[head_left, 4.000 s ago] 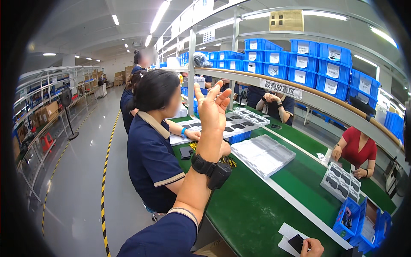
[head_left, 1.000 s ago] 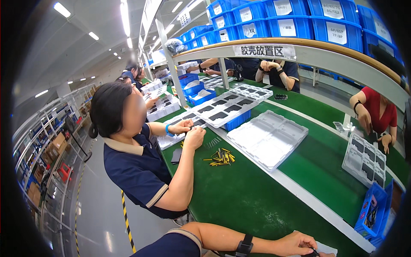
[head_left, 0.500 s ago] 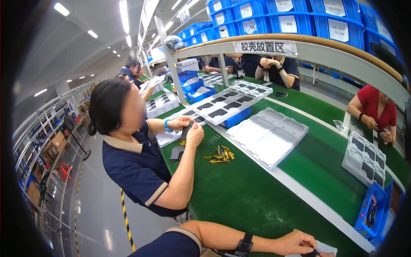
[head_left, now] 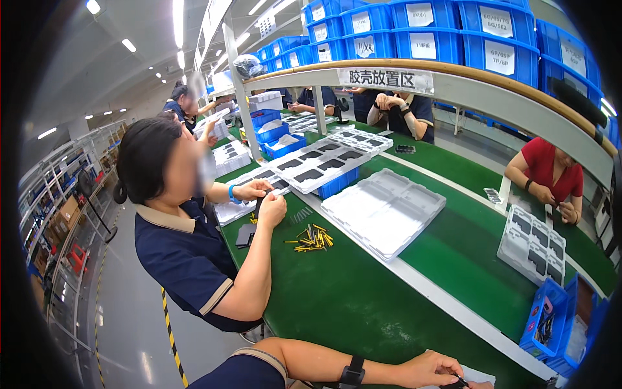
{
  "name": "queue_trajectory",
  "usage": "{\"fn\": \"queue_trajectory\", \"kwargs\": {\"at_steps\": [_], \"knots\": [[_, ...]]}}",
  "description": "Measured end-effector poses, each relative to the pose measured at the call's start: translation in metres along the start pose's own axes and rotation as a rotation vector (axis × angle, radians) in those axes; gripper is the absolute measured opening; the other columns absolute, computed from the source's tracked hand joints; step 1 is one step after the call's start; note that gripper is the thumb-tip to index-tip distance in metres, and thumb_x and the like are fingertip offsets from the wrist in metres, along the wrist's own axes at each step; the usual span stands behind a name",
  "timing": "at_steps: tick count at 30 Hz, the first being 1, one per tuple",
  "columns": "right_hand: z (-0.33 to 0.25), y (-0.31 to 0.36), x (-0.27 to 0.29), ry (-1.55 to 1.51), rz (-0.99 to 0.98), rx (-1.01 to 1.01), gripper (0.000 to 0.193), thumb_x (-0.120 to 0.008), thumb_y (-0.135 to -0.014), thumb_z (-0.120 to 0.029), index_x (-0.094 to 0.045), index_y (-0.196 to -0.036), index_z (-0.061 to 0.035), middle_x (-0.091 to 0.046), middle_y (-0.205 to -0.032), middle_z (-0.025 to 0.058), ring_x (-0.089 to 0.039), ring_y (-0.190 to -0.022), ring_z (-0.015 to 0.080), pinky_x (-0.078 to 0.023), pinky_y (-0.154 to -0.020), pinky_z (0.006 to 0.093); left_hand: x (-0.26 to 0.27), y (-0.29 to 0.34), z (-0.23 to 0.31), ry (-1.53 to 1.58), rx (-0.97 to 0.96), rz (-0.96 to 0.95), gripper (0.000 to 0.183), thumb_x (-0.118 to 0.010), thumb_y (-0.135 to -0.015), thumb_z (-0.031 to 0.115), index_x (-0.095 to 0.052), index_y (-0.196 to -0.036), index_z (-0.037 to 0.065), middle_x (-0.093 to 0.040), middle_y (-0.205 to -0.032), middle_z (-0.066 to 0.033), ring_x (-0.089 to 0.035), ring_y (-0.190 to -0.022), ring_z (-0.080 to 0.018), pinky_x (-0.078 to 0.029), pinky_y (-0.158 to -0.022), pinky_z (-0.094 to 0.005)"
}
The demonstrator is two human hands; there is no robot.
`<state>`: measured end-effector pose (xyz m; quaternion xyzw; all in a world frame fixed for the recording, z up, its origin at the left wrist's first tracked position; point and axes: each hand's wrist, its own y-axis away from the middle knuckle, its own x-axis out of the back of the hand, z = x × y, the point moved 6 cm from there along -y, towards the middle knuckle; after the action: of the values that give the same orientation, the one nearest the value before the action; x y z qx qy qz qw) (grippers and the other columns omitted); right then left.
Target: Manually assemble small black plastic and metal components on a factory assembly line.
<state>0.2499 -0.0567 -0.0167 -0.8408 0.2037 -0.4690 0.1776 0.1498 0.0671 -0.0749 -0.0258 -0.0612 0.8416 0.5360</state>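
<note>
My left hand [head_left: 429, 369] is low in the picture, just right of the middle, with a dark band on its wrist. Its thumb and fingers pinch a small black piece [head_left: 459, 382], whose kind I cannot make out. Only a sliver of my right hand [head_left: 481, 386] shows at the lower edge beside that piece. Its fingers are mostly cut off. Under and behind the hands lies something white and flat [head_left: 481, 375], resting on the green table [head_left: 389, 318].
At left, a co-worker [head_left: 188, 227] handles a dark flat piece near a pile of yellow-and-black strips [head_left: 312, 238]. A white tray [head_left: 382, 211] lies mid-table. Trays of black pieces [head_left: 532, 245] and blue bins [head_left: 545, 318] stand right. A shelf [head_left: 492, 97] of blue boxes spans above.
The whole view has shifted, so the surroundings sit farther left in the picture. My left hand keeps its pinch on the black piece. The neighbouring co-worker still holds the dark flat piece.
</note>
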Motion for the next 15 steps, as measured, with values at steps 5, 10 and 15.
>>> {"fn": "queue_trajectory", "kwargs": {"at_steps": [5, 10, 15], "knots": [[0.0001, 0.0016, -0.0008, 0.004, -0.014, -0.035, 0.009, -0.064, -0.079, 0.000, -0.063, -0.087, 0.0025, -0.061, -0.076, 0.0161, -0.059, -0.067, 0.0314, -0.047, -0.061, 0.0359, -0.0021, 0.0002, -0.0094, 0.084, -0.002, 0.013, 0.018, -0.068, -0.082, 0.017, -0.068, -0.094, 0.004, -0.069, -0.084, -0.0051, -0.063, -0.074, -0.0095, -0.050, -0.067, -0.0249], [0.0009, 0.0024, -0.0011, 0.037, -0.001, 0.003, 0.008, -0.064, -0.080, 0.000, -0.063, -0.087, 0.0027, -0.062, -0.077, 0.0163, -0.060, -0.069, 0.0315, -0.048, -0.062, 0.0362, -0.0030, -0.0005, -0.0063, 0.094, -0.043, 0.023, 0.018, -0.067, -0.081, 0.017, -0.068, -0.094, 0.004, -0.069, -0.084, -0.0048, -0.063, -0.074, -0.0096, -0.050, -0.067, -0.0247], [0.0015, 0.0020, -0.0005, 0.029, -0.007, -0.019, 0.007, -0.063, -0.080, 0.000, -0.063, -0.087, 0.0030, -0.063, -0.079, 0.0164, -0.061, -0.070, 0.0313, -0.049, -0.063, 0.0361, -0.0012, -0.0020, -0.0052, 0.046, -0.055, 0.009, 0.018, -0.067, -0.082, 0.017, -0.068, -0.094, 0.004, -0.069, -0.083, -0.0054, -0.063, -0.073, -0.0094, -0.050, -0.066, -0.0246]]}}
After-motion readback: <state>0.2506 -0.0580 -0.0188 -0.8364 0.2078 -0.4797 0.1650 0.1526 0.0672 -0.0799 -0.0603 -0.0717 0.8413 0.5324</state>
